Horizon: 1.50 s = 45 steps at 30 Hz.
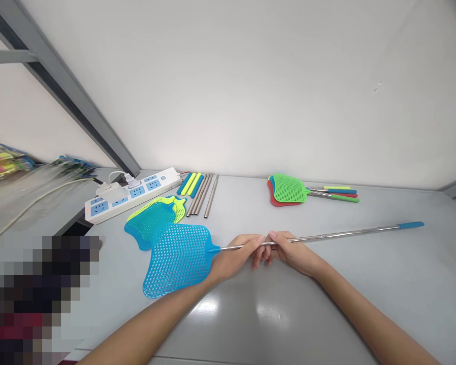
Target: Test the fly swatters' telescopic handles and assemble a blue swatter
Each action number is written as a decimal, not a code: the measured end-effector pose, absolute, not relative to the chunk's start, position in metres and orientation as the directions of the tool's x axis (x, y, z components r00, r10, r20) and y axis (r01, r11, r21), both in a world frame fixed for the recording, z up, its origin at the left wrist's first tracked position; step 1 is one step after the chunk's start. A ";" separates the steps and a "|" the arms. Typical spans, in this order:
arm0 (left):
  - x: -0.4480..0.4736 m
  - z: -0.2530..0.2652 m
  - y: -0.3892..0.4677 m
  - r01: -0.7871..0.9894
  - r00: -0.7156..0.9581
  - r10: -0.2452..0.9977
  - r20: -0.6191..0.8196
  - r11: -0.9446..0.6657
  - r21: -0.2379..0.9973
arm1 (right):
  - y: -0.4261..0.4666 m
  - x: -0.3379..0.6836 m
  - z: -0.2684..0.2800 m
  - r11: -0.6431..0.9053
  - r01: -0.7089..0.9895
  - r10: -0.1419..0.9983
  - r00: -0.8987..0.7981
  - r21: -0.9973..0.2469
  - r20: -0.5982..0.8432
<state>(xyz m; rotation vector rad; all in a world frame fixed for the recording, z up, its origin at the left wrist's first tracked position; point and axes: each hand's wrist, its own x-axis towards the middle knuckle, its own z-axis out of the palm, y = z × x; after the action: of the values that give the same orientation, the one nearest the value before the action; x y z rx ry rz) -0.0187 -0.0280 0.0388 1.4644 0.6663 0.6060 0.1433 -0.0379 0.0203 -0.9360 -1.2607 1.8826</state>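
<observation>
Both hands grip the long metal rod of a blue fly swatter (180, 261), close together near its middle. My left hand (240, 253) pinches the rod on the side toward the perforated blue head. A little to the right, my right hand (293, 252) is closed round the same rod, thumb on top. The rod is drawn out long and ends at the far right in a blue grip. Beyond the held head lie loose swatter heads, a teal-blue one (149, 223) over yellow-green ones (179, 207). The fingers under the rod are partly hidden.
A white power strip (144, 190) with plugs stands at the back left. Beside it lie blue and yellow grips (190, 184) and several metal rods (201, 195). A stack of fly swatters (291, 188) rests near the wall. Plastic bags (49, 187) are at the far left.
</observation>
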 end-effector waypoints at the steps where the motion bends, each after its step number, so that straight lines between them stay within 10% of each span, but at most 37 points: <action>1: -0.019 0.039 -0.028 0.030 0.682 0.730 -0.039 0.026 0.999 | -0.038 0.143 0.021 -0.304 -0.141 0.836 -0.514 -0.942 -0.192; 45: -0.020 0.024 -0.024 -0.064 0.559 0.821 -0.115 0.181 0.981 | -0.036 0.141 0.023 -0.316 -0.225 0.872 -0.453 -0.922 -0.188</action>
<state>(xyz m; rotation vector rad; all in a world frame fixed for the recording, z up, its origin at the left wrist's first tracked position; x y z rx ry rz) -0.0195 -0.0239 0.0244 1.2380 0.7664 0.7199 0.1411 -0.0359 0.0226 -0.9251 -1.1421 1.8555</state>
